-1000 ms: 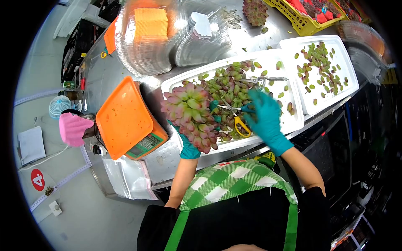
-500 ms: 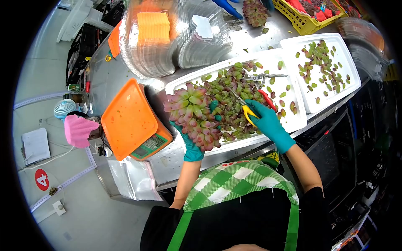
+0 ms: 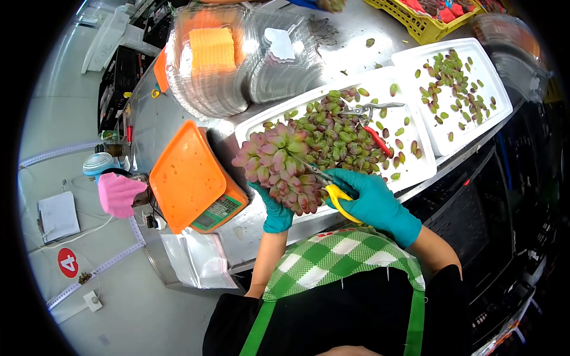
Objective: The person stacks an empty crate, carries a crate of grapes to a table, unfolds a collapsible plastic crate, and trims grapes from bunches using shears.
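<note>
My left hand (image 3: 274, 212), in a teal glove, is closed around the underside of a clustered succulent (image 3: 279, 155) with pink-green rosettes. Its fingers are partly hidden behind the plant. Yellow-handled scissors (image 3: 336, 196) are in my gloved right hand (image 3: 373, 200), their blades reaching into the right side of the succulent. The blade tips are hard to make out among the leaves. Below and beyond the plant lies a white tray (image 3: 420, 142) with a heap of loose succulent leaves (image 3: 341, 133). Red-handled pruning shears (image 3: 377, 140) rest on that heap's right edge.
A second white tray (image 3: 446, 142) with scattered leaves stands at right. On the left is an orange-topped scale (image 3: 187, 178). Stacked clear plastic containers (image 3: 205, 89) stand behind. A yellow crate (image 3: 409, 22) and another person's blue-gloved hand (image 3: 307, 3) are at the far edge.
My right hand has brought the scissors left and down, from over the leaf heap to the succulent. The succulent has turned slightly. The other person's succulent and hand have moved up toward the frame's edge.
</note>
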Demonstrator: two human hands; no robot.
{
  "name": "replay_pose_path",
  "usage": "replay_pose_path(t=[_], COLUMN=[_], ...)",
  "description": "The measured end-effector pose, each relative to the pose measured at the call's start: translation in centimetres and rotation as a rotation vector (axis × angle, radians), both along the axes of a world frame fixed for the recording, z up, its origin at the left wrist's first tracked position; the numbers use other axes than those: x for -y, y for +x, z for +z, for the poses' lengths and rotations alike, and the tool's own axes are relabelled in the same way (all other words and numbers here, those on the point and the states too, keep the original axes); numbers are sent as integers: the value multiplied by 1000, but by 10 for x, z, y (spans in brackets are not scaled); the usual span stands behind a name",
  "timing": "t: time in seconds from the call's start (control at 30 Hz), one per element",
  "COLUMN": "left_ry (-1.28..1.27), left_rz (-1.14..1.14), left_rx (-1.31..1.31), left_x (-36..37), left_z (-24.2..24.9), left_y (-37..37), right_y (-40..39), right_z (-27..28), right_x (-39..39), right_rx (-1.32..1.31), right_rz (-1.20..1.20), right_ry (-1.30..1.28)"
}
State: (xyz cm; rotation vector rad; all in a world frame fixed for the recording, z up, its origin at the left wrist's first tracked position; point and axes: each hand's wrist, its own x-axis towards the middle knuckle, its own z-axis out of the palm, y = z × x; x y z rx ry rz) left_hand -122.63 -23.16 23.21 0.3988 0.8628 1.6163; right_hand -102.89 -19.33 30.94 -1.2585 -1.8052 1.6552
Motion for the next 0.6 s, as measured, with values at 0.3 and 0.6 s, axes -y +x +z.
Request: replay_pose_path(t=[0.3, 0.6], left_ry=[-1, 19], left_rz=[-6, -28], left_rx=[-15, 10], left_x=[-1, 0], left_z=[3, 1], left_y=[5, 5], right_y=[3, 4], right_z=[-2, -15], right_x=[1, 2], right_rx=[177, 100], right_rz=[-52, -70], right_ry=[442, 376])
